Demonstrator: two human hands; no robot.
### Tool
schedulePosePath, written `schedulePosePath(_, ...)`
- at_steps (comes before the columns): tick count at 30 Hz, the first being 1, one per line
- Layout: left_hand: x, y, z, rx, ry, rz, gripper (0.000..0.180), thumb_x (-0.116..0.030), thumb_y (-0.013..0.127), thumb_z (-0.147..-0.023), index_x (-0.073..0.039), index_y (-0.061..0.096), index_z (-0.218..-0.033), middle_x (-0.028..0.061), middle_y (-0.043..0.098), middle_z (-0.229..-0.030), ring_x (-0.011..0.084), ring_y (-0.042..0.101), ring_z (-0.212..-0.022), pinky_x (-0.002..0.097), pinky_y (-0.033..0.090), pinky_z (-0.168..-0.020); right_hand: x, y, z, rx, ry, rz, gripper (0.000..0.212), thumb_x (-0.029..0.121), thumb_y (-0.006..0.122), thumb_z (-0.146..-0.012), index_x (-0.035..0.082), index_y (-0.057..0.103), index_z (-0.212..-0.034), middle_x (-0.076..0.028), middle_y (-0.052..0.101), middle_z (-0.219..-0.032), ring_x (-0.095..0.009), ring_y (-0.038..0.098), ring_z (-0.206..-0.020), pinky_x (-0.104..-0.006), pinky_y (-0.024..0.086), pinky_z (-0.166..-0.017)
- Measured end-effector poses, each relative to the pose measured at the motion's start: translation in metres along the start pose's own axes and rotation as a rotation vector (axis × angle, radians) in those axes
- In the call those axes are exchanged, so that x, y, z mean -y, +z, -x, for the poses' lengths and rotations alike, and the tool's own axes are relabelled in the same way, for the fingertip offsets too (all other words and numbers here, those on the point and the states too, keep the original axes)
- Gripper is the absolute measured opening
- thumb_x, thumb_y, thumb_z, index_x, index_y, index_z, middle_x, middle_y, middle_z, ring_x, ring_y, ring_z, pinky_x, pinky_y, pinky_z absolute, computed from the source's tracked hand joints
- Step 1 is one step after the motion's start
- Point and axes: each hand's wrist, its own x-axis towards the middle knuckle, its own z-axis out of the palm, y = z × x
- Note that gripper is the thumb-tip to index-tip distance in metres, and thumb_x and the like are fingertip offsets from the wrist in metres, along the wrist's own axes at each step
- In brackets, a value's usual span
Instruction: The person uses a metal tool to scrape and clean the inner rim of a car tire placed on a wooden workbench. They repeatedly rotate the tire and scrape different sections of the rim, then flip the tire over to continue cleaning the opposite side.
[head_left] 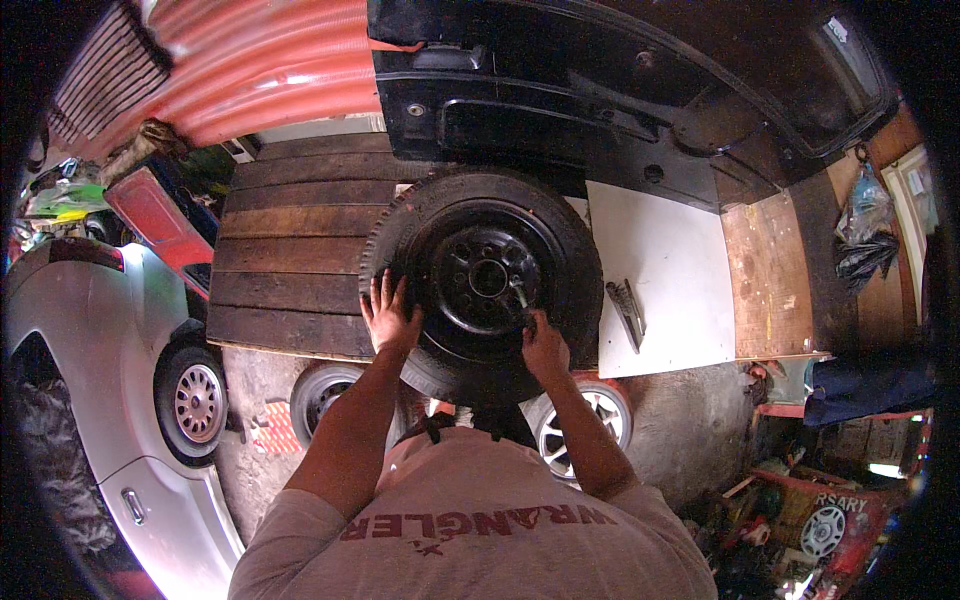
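Observation:
A black tyre on a black steel wheel lies flat on the workbench in front of me, its round centre hole and ring of bolt holes facing up. My left hand rests on the left side of the tyre, fingers spread, holding nothing. At the lower right of the wheel, my right hand is closed around a slim metal-tipped tool. The tool's pale tip reaches towards the bolt holes on the right; whether it touches the metal I cannot tell. Its exact kind is unclear, and the fingers hide its handle.
Dark planks and a white board form the bench top. Long dark metal tools lie on the board. A black panel stands behind. More wheels are below the bench edge; a silver car is at left.

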Motion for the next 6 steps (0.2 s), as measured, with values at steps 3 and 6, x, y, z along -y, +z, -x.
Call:
schedulePosePath(3,-0.001,-0.002,0.0,0.024,0.008,-0.017,0.07,-0.037,0.06,-0.082,-0.02,0.035,-0.145,0.0035,0.014,-0.158,0.0282,0.008,-0.146,0.0526,0.004,-0.116,0.007,0.008,0.015,0.047,0.005,0.006,0.041,0.023,0.054,-0.091,0.02,0.041,-0.129,-0.021,0.066,-0.088,-0.041,0.065,-0.082,-0.0533,0.051,-0.07)
schedulePosePath(6,0.001,0.002,0.0,-0.005,0.016,-0.032,0.071,-0.038,0.061,-0.081,-0.021,0.035,-0.145,0.0034,0.013,-0.158,0.0281,0.007,-0.146,0.0525,0.004,-0.117,0.009,0.011,0.015,0.084,0.037,-0.032,0.044,0.025,0.053,-0.092,0.016,0.039,-0.132,-0.021,0.066,-0.091,-0.041,0.065,-0.084,-0.0533,0.052,-0.074)
